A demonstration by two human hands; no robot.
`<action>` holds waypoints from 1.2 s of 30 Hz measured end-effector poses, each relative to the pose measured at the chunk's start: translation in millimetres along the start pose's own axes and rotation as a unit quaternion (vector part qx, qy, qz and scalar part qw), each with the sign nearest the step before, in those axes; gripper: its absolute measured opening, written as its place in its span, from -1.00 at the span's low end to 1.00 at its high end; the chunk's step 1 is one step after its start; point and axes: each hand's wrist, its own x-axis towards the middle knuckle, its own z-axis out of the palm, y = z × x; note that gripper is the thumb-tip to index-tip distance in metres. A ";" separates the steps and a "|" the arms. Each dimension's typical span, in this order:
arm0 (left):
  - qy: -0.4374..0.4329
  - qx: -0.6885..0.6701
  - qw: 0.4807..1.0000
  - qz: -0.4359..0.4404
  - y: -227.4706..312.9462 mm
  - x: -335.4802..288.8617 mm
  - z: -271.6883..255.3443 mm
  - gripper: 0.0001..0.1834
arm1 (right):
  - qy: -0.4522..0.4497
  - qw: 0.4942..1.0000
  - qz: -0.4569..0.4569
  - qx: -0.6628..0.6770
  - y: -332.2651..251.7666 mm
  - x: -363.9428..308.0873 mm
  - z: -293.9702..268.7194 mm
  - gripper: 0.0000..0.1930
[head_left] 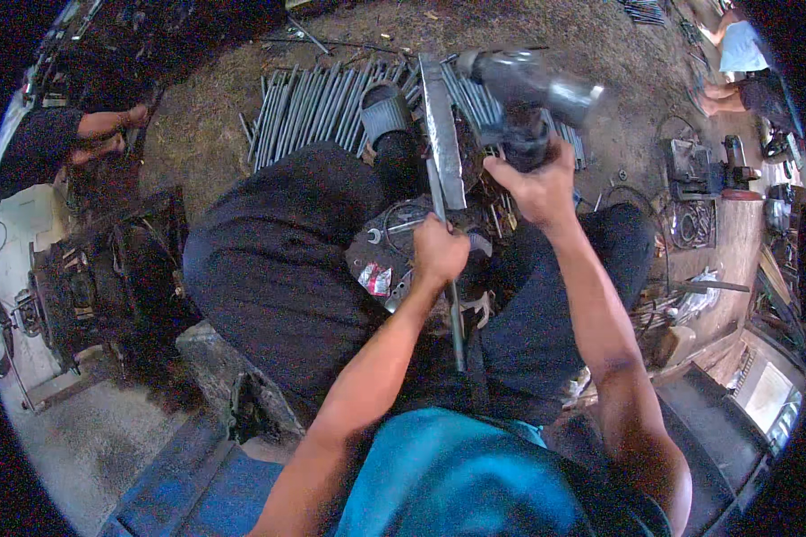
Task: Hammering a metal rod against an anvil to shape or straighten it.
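Observation:
My left hand (441, 251) is closed around a thin grey metal rod (457, 327), which runs from near my lap up beside a flat silver metal bar (442, 134). The bar stands between my lower legs. My right hand (546, 183) grips a dark, pistol-shaped tool (524, 94) with a thick head and a shiny right end; motion blurs it, so its exact kind is unclear. It is raised to the right of the bar. Below my left hand is a dark work block (363, 255) carrying a spanner (376, 236) and a small red-and-white packet (376, 280).
Many grey metal rods (304, 116) lie side by side on the dirt floor ahead. A grey ribbed object (385, 109) stands by my left leg. Dark machinery (90, 282) is at left. Other people's legs (107, 130) show at left and far right. A metal tray (690, 224) lies right.

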 end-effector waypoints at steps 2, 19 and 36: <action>0.024 0.006 1.000 0.007 1.5 -2.3 -0.6 -0.79 | 0.002 0.990 0.044 0.135 -14.4 -7.1 -9.9 -0.68; -0.014 0.067 0.998 -0.003 14.9 4.6 3.3 -0.72 | 0.034 0.945 -0.176 0.275 -36.8 -4.3 -21.2 -0.62; -0.023 0.060 0.998 0.020 10.1 4.8 2.0 -0.68 | -0.114 0.979 0.067 -0.156 -10.4 22.7 11.2 -0.69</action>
